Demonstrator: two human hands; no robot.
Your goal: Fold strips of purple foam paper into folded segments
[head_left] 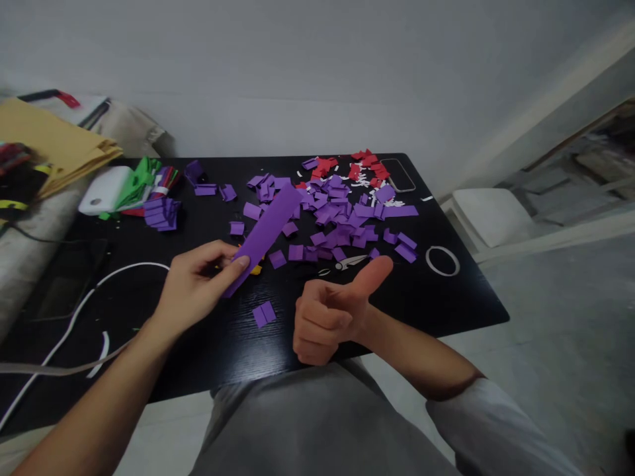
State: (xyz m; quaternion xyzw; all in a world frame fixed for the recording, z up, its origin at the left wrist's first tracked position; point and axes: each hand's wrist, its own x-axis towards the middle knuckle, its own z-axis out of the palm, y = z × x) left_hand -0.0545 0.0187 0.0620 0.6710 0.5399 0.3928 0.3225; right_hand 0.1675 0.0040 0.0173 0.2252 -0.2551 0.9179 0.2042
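A long strip of purple paper [268,231] slants up and away from my left hand [201,281], pinched between thumb and fingers near its lower end. My right hand [327,320] hovers over the table's front edge with nothing visible in it. Its thumb stands out wide, apart from the loosely curled fingers. Between the two hands lies a small creased purple piece [264,314]. Scissors [350,263] rest just beyond my right hand, their dark handles hard to make out. Behind them spreads a pile of folded purple paper pieces [342,211]. Something yellow [256,270] shows behind the strip's lower part.
Red paper pieces [367,162] and white scraps lie at the black table's [421,297] back right, near a clear phone case [398,175]. A tape ring [442,261] lies right. Green paper bundles [139,182], a white cable [82,307] and yellow envelopes [54,139] occupy the left.
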